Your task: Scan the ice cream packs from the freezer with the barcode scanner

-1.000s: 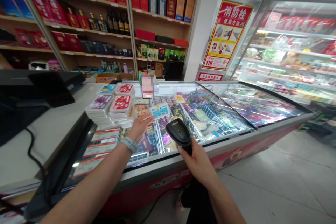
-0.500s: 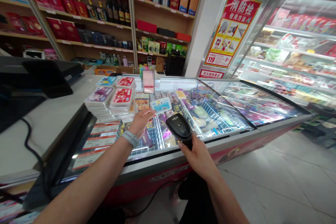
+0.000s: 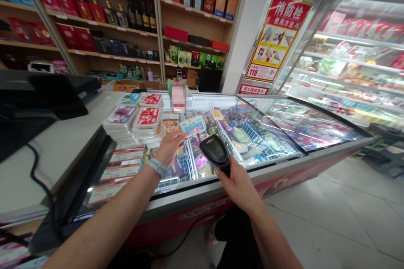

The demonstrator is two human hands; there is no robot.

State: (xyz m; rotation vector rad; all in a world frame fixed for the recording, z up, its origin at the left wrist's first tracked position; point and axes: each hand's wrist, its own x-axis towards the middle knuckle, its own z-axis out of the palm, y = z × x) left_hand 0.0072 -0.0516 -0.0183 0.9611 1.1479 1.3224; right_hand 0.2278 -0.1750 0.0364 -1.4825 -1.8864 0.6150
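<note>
My left hand, with a grey band on the wrist, pinches the near left corner of a flat blue-and-white package. A reddish light falls on the package's label. My right hand is wrapped round the handle of a black barcode scanner, whose head is tilted towards the package. Both are held above the open chest freezer. Left of my left hand, stacks of similar flat packages with red labels and purple labels stand at the freezer's left end.
White wire baskets divide bagged goods inside the freezer. Price cards lie at its left end. A pale counter with a black cable is at left. Shelves of boxes and bottles stand behind; a lit display fridge is at right.
A reddish glow now shows on the package label, where there was none before. The package has tilted slightly; both hands stay almost in place.
</note>
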